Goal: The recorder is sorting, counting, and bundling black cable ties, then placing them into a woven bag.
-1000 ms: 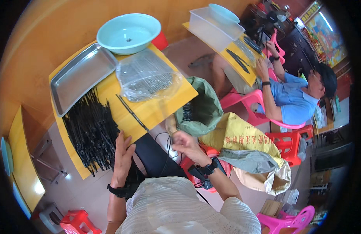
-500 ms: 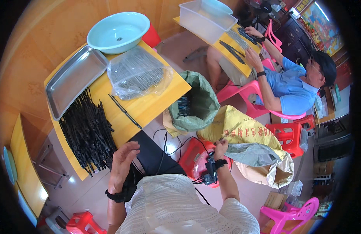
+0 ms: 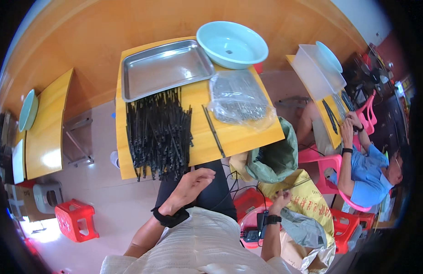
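Since a second ago the right hand [image 3: 281,198] has gone from beside the green sack [image 3: 284,160] out to the yellow sack [image 3: 312,194], and the swung view brings the tabletop [image 3: 248,141] nearer the middle. In the head view, that hand's fingers are closed on what looks like a thin rod [image 3: 300,183], slanting over the yellow sack; whether there is more than one, I cannot tell. The left hand [image 3: 193,184] appears to grip nothing, fingers stretched and loosely parted, just beside the near ends of the black stick bundle [image 3: 159,137]. One dark stick [image 3: 213,130] lies apart, between that bundle and the clear bag [image 3: 241,98]. Something so slim probably handles best pinched firmly near its middle, tip clear of the sack's folds, with the idle hand kept off the bundle's loose ends.
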`<state>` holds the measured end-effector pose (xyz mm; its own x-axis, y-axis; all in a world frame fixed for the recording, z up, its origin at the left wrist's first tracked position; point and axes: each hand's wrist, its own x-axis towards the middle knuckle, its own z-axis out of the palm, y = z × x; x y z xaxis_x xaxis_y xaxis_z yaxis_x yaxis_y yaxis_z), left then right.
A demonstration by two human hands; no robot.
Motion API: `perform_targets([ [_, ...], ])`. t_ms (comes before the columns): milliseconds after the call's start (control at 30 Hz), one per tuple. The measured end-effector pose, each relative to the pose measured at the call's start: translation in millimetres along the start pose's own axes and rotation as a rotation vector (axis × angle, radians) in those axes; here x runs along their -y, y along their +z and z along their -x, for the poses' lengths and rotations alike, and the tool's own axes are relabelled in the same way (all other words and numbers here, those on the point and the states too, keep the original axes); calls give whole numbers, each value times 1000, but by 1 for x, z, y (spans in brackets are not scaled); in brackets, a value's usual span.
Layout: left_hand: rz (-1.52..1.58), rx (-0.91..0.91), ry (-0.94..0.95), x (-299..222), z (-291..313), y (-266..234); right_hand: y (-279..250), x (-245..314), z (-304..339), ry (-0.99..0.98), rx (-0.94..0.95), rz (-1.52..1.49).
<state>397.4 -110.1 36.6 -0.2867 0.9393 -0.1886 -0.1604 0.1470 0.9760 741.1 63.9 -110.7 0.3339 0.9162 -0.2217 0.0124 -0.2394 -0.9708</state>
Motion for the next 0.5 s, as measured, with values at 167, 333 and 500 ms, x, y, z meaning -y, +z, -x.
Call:
perform_targets([
  [167, 65, -24, -40, -15, 7, -6, 116, 116, 84, -249, 553, 28],
  [333, 164, -141, 11, -30, 18, -16, 181, 152, 153, -44, 1198, -83],
  [500, 181, -231, 127, -36, 20, -30, 208, 155, 186, 245, 1486, -106],
])
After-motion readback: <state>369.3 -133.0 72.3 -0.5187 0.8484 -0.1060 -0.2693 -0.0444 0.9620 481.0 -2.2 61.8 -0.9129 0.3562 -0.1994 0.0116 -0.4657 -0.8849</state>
